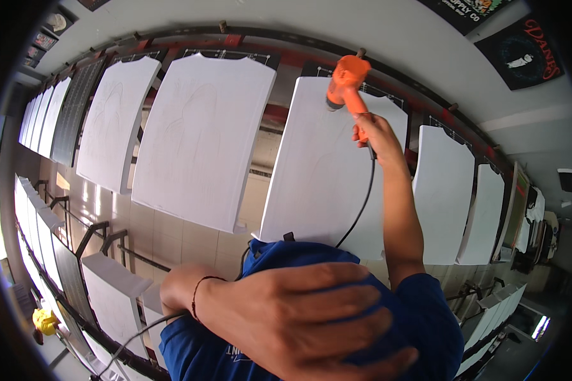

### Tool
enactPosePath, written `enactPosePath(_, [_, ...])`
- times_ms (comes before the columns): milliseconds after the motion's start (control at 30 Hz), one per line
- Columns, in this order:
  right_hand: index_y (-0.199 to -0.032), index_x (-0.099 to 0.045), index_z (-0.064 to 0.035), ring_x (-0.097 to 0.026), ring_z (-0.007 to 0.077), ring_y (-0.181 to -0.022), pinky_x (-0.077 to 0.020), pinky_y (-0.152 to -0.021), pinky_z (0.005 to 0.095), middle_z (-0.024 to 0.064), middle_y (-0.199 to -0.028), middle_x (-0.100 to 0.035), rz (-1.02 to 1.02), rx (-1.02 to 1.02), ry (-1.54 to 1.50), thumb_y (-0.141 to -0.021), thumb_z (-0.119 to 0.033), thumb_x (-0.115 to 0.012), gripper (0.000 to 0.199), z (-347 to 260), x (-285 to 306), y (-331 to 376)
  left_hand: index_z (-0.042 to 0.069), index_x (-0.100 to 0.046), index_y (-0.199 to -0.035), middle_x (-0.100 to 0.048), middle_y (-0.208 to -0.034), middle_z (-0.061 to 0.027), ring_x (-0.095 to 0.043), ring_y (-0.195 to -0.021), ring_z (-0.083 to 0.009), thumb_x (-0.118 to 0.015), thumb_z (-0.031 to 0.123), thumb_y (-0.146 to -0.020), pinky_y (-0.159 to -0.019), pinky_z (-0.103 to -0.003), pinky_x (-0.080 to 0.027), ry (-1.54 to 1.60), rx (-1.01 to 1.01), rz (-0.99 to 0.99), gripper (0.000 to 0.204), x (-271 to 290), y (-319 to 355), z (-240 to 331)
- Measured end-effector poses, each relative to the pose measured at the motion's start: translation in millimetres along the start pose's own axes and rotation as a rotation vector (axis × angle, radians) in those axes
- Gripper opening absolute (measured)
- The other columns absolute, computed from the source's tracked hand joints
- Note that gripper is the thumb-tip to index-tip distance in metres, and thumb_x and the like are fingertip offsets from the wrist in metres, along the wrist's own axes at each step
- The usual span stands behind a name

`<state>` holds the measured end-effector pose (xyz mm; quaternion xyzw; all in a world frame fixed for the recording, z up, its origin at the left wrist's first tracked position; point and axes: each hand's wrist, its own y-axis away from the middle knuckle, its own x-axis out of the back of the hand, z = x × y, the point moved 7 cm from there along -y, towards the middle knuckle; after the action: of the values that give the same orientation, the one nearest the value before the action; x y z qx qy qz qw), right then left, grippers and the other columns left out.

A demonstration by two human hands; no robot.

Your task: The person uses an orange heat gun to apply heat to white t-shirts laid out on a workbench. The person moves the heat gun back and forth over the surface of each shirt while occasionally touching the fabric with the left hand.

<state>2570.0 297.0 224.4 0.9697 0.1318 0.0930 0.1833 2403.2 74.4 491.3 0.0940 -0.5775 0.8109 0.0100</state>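
Over a white shirt board, an orange heat gun [346,84] points down in the right hand [376,134].
That hand is clenched round the gun's handle, its black cord [361,209] trailing back toward the blue shirt [419,311]. Its nozzle sits just above the white board [318,184]. Nearer, the left hand [299,317] lies flat and released, fingers spread on the blue fabric. More white boards [200,136] line the row on both sides.

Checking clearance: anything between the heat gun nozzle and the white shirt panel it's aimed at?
Nothing visible. The right hand holds the orange heat gun right over the white shirt panel; its black cord hangs below, clear of the nozzle.
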Motion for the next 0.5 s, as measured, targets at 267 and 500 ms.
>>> enactPosePath(267, [-0.101, -0.057, -0.0019, -0.056, 0.01, -0.061, -0.0434, -0.051, 0.0239, 0.0023, -0.073, -0.057, -0.135, -0.151, -0.112, -0.09, -0.035, -0.063, 0.035, 15.4, -16.5, 53.9, 0.014, -0.066, -0.101, -0.06, -0.094, -0.0044, -0.061, -0.079, -0.0215, -0.067, 0.018, -0.069, -0.064, -0.035, -0.053, 0.195, 0.131, -0.013, 0.032, 1.9, 12.9, 3.5])
enactPosePath(500, [-0.095, -0.057, -0.001, -0.057, 0.0114, -0.062, -0.0442, -0.052, 0.0253, 0.0032, -0.073, -0.058, -0.238, -0.147, -0.08, -0.09, -0.031, -0.062, 0.031, 14.0, -34.9, 66.0, 0.003, -0.061, -0.094, -0.066, -0.082, -0.0102, -0.065, -0.075, -0.0269, -0.052, 0.003, -0.087, -0.069, -0.041, -0.057, 0.446, 0.294, 0.131, 0.011, 39.3, 42.6, -23.7])
